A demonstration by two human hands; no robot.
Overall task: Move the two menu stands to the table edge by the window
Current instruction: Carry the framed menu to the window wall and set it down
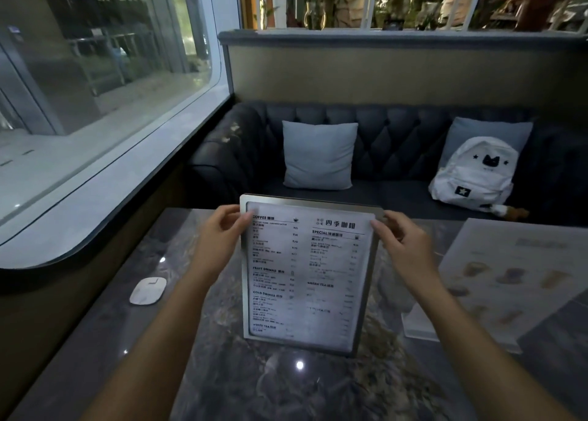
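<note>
A metal-framed menu stand (307, 277) with a white printed drinks list stands upright in the middle of the dark marble table (222, 382). My left hand (222, 229) grips its upper left corner. My right hand (399, 239) grips its upper right corner. A second menu stand (506, 277), clear acrylic with pictures of drinks, leans at the right side of the table, untouched. The window (95, 86) runs along the table's left side.
A small white oval device (148, 290) lies on the table near the window edge. Behind the table is a dark tufted sofa (391, 140) with two grey cushions (319, 153) and a white backpack (474, 174).
</note>
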